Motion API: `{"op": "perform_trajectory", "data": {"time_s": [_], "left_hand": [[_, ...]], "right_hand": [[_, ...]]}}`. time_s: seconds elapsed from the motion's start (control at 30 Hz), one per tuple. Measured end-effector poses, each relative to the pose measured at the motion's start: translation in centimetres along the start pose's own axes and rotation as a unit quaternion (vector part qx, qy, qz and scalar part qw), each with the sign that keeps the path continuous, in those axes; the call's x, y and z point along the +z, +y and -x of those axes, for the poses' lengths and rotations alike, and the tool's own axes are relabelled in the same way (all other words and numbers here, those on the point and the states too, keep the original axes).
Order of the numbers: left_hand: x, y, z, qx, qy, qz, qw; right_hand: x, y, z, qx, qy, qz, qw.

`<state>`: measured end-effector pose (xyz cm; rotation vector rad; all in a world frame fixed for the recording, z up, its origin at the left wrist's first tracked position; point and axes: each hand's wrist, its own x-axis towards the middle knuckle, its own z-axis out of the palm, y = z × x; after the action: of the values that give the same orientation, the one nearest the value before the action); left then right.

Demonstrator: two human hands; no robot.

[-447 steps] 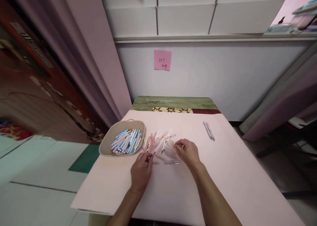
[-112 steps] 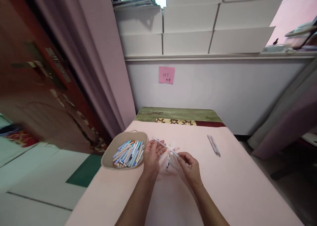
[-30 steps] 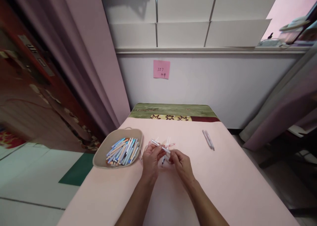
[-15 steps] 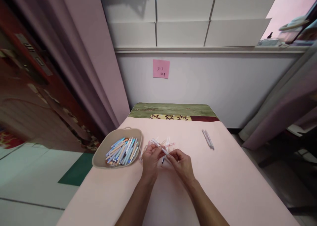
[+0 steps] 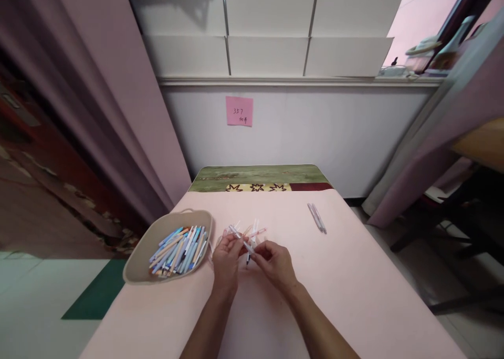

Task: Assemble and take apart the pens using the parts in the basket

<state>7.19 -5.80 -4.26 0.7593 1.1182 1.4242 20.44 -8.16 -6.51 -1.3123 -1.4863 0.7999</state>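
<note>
Over the middle of the pink table (image 5: 354,275), just right of the tray of pens (image 5: 136,267), the left hand (image 5: 226,259) and right hand (image 5: 275,262) have drawn closer than a moment ago, fingertips of both pinching one clear pen (image 5: 241,239), apparently being fitted together.

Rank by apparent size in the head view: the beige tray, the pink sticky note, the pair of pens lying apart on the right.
1. beige tray, clearly largest.
2. pink sticky note, though it hangs farther off on the wall.
3. pair of pens, thin and smallest in area.
</note>
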Motion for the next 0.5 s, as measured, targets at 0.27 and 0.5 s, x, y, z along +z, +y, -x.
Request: {"op": "perform_trajectory", "data": {"time_s": [0.27,0.5], "left_hand": [[0.2,-0.2,-0.4,0.02,-0.012,-0.063,0.998],[-2.8,-0.7,5.1,0.192,-0.114,-0.365,0.904]], "right_hand": [[0.7,0.5,0.0,0.046,-0.025,-0.075,0.996],[-7.8,3.7,-3.1,0.196,0.206,0.043,0.958]]}}
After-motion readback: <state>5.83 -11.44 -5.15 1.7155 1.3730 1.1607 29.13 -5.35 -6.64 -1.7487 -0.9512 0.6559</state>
